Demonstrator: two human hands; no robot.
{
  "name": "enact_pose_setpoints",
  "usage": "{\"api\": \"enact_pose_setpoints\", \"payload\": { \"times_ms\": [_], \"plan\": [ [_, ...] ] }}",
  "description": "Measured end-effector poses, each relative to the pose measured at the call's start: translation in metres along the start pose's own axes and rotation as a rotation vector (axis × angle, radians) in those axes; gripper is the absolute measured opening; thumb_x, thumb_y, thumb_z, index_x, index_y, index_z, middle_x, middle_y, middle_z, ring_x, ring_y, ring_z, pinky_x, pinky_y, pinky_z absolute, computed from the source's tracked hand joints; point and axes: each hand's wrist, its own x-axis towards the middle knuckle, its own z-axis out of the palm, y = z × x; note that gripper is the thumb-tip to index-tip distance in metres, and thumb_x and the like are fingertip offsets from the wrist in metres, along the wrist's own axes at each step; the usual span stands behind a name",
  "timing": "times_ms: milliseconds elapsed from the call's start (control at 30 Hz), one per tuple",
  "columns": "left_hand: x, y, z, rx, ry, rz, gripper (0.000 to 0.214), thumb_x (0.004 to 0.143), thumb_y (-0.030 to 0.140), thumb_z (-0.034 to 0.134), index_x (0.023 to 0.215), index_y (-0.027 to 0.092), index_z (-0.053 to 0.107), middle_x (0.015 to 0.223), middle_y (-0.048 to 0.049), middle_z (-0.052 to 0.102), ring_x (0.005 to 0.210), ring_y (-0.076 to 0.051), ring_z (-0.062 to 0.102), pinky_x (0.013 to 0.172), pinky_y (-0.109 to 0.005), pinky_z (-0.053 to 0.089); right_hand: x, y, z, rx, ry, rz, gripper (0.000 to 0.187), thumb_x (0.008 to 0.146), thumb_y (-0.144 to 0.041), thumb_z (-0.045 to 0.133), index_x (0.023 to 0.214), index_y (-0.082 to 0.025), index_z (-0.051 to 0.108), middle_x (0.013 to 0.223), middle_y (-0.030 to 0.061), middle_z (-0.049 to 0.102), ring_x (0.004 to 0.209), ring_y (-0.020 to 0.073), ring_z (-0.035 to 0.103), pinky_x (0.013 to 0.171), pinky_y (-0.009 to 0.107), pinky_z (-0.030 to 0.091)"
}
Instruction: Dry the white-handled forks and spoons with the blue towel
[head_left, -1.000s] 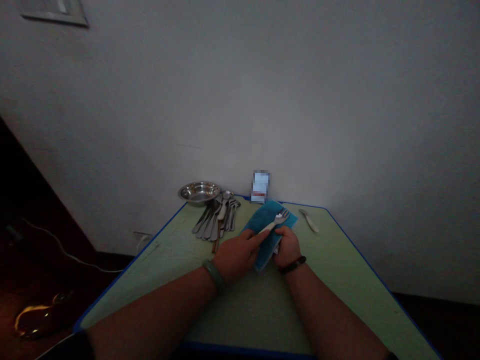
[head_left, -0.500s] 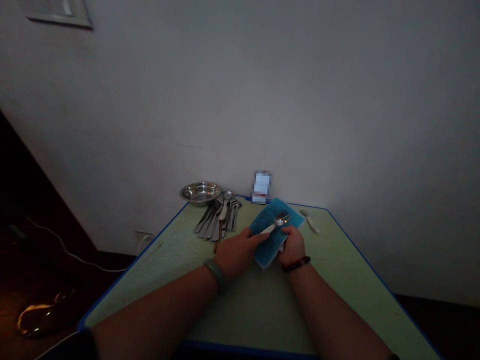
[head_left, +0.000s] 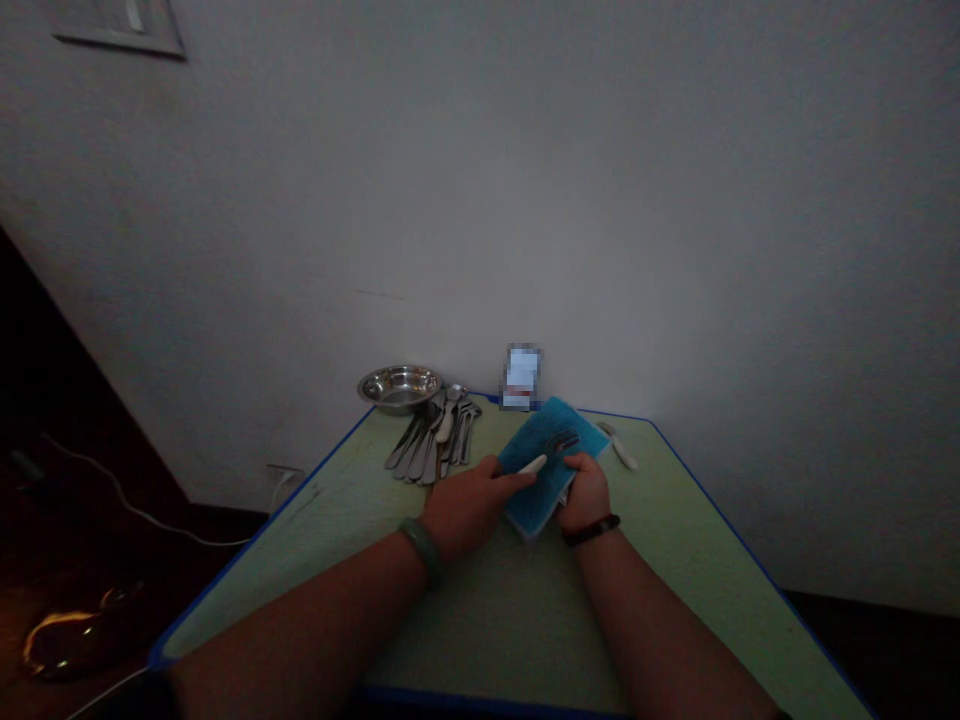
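A pale grey wall (head_left: 480, 180) is filling most of the frame, and a light green bench (head_left: 322, 520) with blue edging is spreading across the lower centre. The left hand (head_left: 465, 505) is lying just below the middle of the frame, its grip closing around a fork's handle, with thumb and index finger pinching it and no gap showing; the other fingers are partly hiding. To its right, the right hand (head_left: 585, 492) is gripping a blue cloth (head_left: 536, 505) by its right edge, thumb on top, the rest of its fingers curling out of sight beneath. The cloth is slanting across the centre, between the two hands.

A heap of metal cutlery (head_left: 429, 440) is lying left of centre, and a shiny steel bowl (head_left: 400, 387) is sitting just behind it, at the bench's far left corner. The white-handled fork (head_left: 546, 458) is resting over the cloth, tines pointing to the upper right, near the right thumb; whether they are touching is hard to tell. A pixelated bright panel (head_left: 520, 375) is standing against the wall, above the cloth. A smaller white-handled utensil (head_left: 621, 450) is lying right of centre, beyond the right hand. A green bangle (head_left: 421, 552) is circling the left wrist, a thinner dark bracelet (head_left: 591, 531) the right.
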Motion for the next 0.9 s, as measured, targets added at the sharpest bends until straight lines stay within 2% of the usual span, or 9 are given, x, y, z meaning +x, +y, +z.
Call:
{"api": "enact_pose_setpoints", "payload": {
  "times_ms": [67,167,267,433,533,833,900],
  "plan": [
    [0.0009,0.0002,0.0003,-0.012,0.0,-0.006,0.037,0.08,0.034,0.034,0.116,0.038,0.041,0.099,-0.004,0.051,0.067,-0.016,0.054,0.054,-0.025,0.038,-0.0009,0.0,0.0009,0.041,-0.003,0.112,0.017,0.055,-0.021,0.04,0.065,-0.018,0.054,0.053,0.0017,0.061,0.052,0.0176,0.058,0.05,0.03,0.047],
    [0.0018,0.0007,0.0002,-0.014,0.001,0.004,0.044,0.078,0.031,0.039,0.121,0.038,0.034,0.106,-0.003,0.051,0.077,-0.017,0.055,0.06,-0.026,0.04,-0.0042,0.0007,0.0035,0.058,-0.025,0.162,0.017,0.056,-0.022,0.039,0.064,-0.017,0.054,0.05,0.0019,0.06,0.047,0.0162,0.056,0.044,0.028,0.044],
    [0.0019,0.0006,-0.0007,0.009,-0.006,0.004,0.048,0.078,0.031,0.04,0.124,0.036,0.029,0.105,-0.0031,0.053,0.081,-0.017,0.054,0.064,-0.026,0.041,-0.008,0.0029,0.0065,0.051,-0.074,0.181,0.019,0.056,-0.021,0.038,0.063,-0.016,0.054,0.046,0.0011,0.058,0.041,0.0142,0.052,0.04,0.026,0.042],
    [0.0024,-0.0004,-0.0009,0.044,0.001,0.002,0.049,0.077,0.033,0.042,0.124,0.036,0.028,0.101,-0.0033,0.054,0.081,-0.019,0.054,0.063,-0.027,0.041,-0.0086,0.0066,0.0075,0.003,-0.102,0.149,0.013,0.057,-0.022,0.038,0.054,-0.017,0.05,0.038,-0.0005,0.051,0.036,0.0131,0.047,0.038,0.026,0.04],
    [0.003,0.0,-0.0006,0.06,0.014,0.008,0.048,0.077,0.033,0.043,0.123,0.037,0.03,0.097,-0.0034,0.055,0.079,-0.02,0.054,0.06,-0.027,0.04,-0.0059,0.0077,0.0052,-0.027,-0.117,0.18,0.012,0.058,-0.024,0.039,0.053,-0.018,0.048,0.04,0.0007,0.053,0.038,0.0145,0.049,0.037,0.027,0.04],
    [0.0016,0.0039,-0.002,0.144,0.071,-0.034,0.041,0.082,0.032,0.03,0.122,0.039,0.03,0.098,-0.004,0.05,0.069,-0.015,0.052,0.053,-0.023,0.036,-0.0046,0.0074,0.0052,0.041,0.006,0.133,0.007,0.055,-0.016,0.042,0.049,-0.018,0.043,0.037,-0.0029,0.05,0.034,0.0103,0.045,0.039,0.023,0.041],
    [0.0017,0.0044,-0.0019,0.148,0.069,-0.044,0.04,0.083,0.032,0.03,0.122,0.039,0.03,0.098,-0.0037,0.05,0.07,-0.014,0.052,0.054,-0.023,0.037,-0.0042,0.0078,0.005,-0.003,0.004,0.035,0.008,0.055,-0.016,0.042,0.047,-0.019,0.043,0.037,-0.0019,0.051,0.034,0.0111,0.046,0.038,0.023,0.041]
  ]
}}
